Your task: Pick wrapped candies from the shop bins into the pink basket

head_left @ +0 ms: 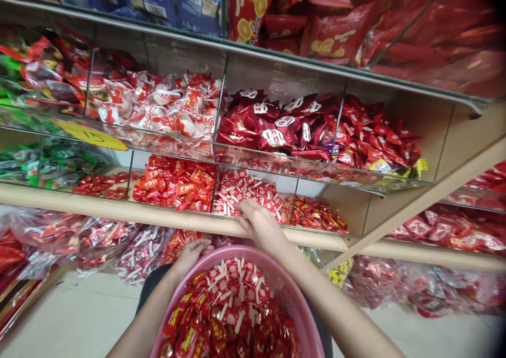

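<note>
A pink basket [312, 316] sits low in the centre, holding red-and-white wrapped sweets [237, 281] at the back, red-and-yellow ones [190, 326] at the left and shiny dark red ones at the front right. My right hand [259, 223] is over the bottom shelf's front edge, its slightly bent fingers apart beside the red-and-white sweets [247, 189] in a compartment. No sweet shows in its fingers. My left hand [193, 253] is at the basket's back left rim, fingers loosely bent and nothing visible in them.
Glass-divided shelves [158, 218] hold many wrapped sweets. A yellow price tag [91, 135] marked 15 hangs at the left. A slanting wooden post [419, 202] stands at the right. Clear bags of sweets [105, 244] lie beneath the bottom shelf, above the pale floor [95, 305].
</note>
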The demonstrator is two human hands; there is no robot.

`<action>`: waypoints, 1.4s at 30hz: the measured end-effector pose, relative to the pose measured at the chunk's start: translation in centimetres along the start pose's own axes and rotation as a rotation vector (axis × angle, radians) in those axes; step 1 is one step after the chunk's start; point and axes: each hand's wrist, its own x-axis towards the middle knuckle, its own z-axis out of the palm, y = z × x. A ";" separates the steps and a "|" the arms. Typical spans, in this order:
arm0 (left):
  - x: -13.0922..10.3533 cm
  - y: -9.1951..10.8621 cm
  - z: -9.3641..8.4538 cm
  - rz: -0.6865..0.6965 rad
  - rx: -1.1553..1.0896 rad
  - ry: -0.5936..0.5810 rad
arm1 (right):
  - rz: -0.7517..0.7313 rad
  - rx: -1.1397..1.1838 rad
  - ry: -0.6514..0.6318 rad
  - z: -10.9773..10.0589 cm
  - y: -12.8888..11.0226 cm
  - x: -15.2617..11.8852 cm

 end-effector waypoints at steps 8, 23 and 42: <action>0.3 0.0 -0.6 -0.009 0.038 -0.009 | -0.156 -0.283 -0.218 1.3 3.4 6.8; 0.2 0.0 -0.6 0.018 0.044 -0.048 | -0.276 -0.334 -0.123 0.3 4.3 7.4; -0.3 0.2 -0.1 0.039 0.071 -0.032 | 0.117 0.080 -0.382 8.1 0.8 -6.8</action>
